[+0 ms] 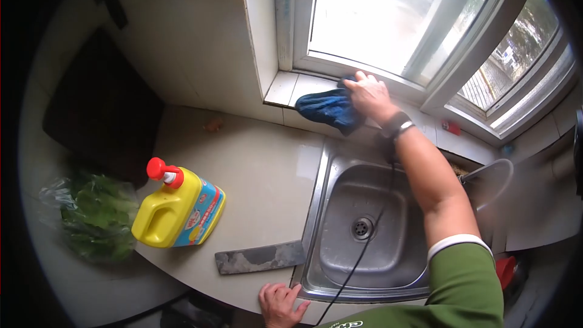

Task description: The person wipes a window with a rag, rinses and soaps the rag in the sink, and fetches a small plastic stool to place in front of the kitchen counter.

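My right hand [368,96] is closed on a blue cloth [328,109] and presses it against the tiled window sill [303,87], right under the window frame. Part of the cloth hangs over the sill's front edge. My left hand [281,304] rests on the counter's front edge, fingers spread and holding nothing. Just beyond its fingertips lies a flat grey sharpening stone [260,257] with worn light patches. Below my right forearm is the steel sink [343,249], with a dark cable crossing in front of it.
On the counter [261,164] stands a yellow jug [176,209] with a red pump top. Leafy greens in a clear plastic bag [94,212] are at the left. A faucet [486,173] rises at the sink's right. A small red object [450,127] sits on the sill.
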The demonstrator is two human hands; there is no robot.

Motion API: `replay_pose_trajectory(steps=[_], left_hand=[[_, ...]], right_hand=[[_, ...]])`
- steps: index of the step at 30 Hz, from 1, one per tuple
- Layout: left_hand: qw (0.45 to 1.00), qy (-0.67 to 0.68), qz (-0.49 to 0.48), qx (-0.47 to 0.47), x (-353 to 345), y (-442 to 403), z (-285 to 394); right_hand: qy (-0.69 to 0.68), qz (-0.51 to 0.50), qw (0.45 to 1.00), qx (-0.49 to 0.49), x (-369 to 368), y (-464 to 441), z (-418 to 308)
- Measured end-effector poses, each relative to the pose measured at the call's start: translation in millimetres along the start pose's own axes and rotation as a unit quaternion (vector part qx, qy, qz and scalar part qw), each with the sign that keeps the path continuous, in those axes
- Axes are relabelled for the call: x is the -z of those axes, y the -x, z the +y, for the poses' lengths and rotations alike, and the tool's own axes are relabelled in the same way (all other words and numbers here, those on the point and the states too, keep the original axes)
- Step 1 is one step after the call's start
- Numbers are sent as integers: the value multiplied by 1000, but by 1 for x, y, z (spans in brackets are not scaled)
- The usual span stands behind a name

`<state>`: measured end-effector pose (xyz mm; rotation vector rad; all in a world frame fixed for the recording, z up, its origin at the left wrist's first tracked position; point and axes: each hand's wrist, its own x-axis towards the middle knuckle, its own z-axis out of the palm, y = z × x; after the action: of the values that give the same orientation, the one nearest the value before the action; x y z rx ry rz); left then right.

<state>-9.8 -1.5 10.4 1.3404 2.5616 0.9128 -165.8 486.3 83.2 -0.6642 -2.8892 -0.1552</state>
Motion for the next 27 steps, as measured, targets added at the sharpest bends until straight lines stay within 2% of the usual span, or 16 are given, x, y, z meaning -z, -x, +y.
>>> replay_pose_trajectory(steps=[4,8,11,12,17,21,27], left_hand=[[1000,10,-6,7,0,2,0],[1000,-11,-14,-1,-1,2,-2],[1000,-4,-29,7,2,0,0],[1000,0,-24,5,2,0,-1],[1000,15,-12,3,2,0,-3],[1000,0,-12,0,2,-1,-4],[1000,10,-16,17,-3,2,-2]], right_hand=[[-13,33,999,15,-4,-5,-8],[-26,70,996,42,-18,-36,-48],[12,25,998,50,-2,-28,-42],[-20,6,999,31,3,-20,-33],[5,-10,1000,15,4,4,-2],[-30,44,998,12,-10,-27,-37],[-39,52,997,42,-18,-48,-69]])
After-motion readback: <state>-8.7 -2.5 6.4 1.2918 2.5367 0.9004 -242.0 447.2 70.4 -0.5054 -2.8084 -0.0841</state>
